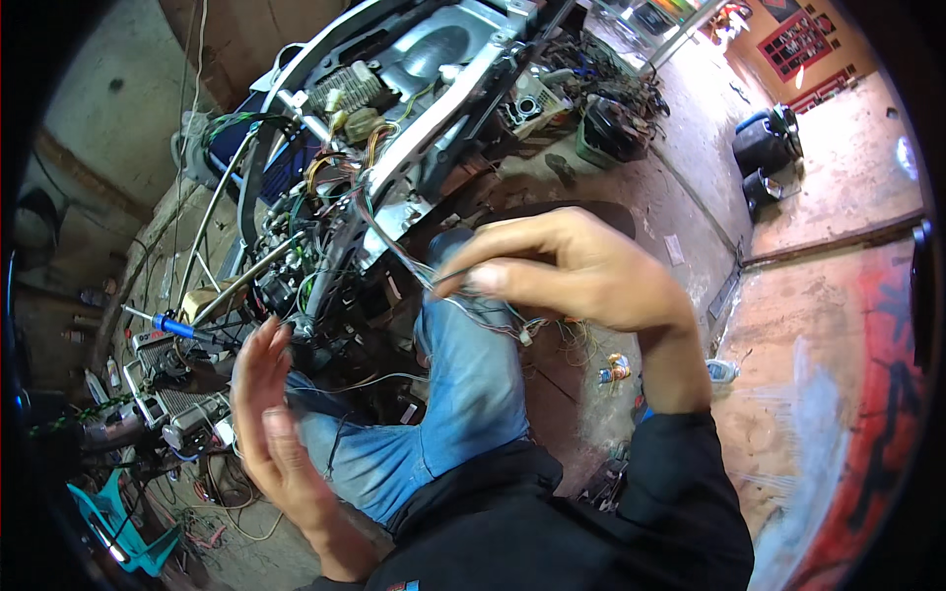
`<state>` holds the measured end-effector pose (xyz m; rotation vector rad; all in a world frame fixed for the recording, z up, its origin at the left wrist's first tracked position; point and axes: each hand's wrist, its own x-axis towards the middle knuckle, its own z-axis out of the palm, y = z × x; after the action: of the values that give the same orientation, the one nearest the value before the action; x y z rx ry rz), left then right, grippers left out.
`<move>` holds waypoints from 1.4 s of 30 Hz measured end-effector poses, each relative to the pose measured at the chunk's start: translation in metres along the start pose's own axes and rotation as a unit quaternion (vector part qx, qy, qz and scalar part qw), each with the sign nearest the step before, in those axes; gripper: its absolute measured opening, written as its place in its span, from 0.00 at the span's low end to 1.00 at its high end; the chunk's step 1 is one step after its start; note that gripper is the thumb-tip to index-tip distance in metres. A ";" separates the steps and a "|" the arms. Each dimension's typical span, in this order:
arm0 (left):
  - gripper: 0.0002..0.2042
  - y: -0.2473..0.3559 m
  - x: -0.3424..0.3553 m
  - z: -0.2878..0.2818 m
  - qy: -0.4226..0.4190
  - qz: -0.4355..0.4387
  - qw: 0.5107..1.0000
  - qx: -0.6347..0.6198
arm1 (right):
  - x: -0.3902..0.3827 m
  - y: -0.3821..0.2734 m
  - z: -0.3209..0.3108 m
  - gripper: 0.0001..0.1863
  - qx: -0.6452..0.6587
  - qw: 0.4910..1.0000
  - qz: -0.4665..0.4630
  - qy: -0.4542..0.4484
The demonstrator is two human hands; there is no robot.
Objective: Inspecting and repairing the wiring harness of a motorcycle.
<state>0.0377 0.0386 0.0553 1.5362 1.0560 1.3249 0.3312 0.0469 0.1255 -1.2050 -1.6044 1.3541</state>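
Observation:
My right hand (pixel 581 271) is closed, thumb against fingers, around a bundle of thin wires (pixel 404 256) above my right knee. These wires run up to a bare metal vehicle frame (pixel 419 148), and loose ends with a small white connector (pixel 524 337) hang below the hand. My left hand (pixel 271 428) is raised over my left leg, fingers stretched out, slightly blurred, with nothing visible in it. Close by lies a blue-handled tool (pixel 175 327) with a thin metal shaft. Further coloured wires and plugs (pixel 330 172) crowd the frame's near end.
Metal engine parts (pixel 192 419) and a turquoise plastic piece (pixel 123 522) lie at left. A heap of dark parts and wiring (pixel 621 108) sits beyond the frame. Black containers (pixel 767 143) stand by the right wall; a small bottle (pixel 722 371) and a colourful can-like item (pixel 615 369) are nearer.

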 end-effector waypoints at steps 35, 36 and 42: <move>0.16 -0.003 0.103 -0.238 0.098 0.010 0.910 -0.403 | -0.118 0.268 -0.023 0.11 -0.409 0.878 0.028 0.248; 0.16 -0.006 0.100 -0.242 0.097 0.031 0.920 -0.378 | -0.118 0.272 -0.023 0.11 -0.342 0.903 0.106 0.235; 0.12 -0.010 0.095 -0.297 0.010 0.009 0.876 -0.482 | -0.114 0.264 -0.010 0.15 -0.179 0.951 0.065 0.242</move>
<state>-0.2493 0.1506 0.1042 0.7600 0.2557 1.5328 0.4314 -0.0533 -0.1255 -1.7290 -1.4584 0.7638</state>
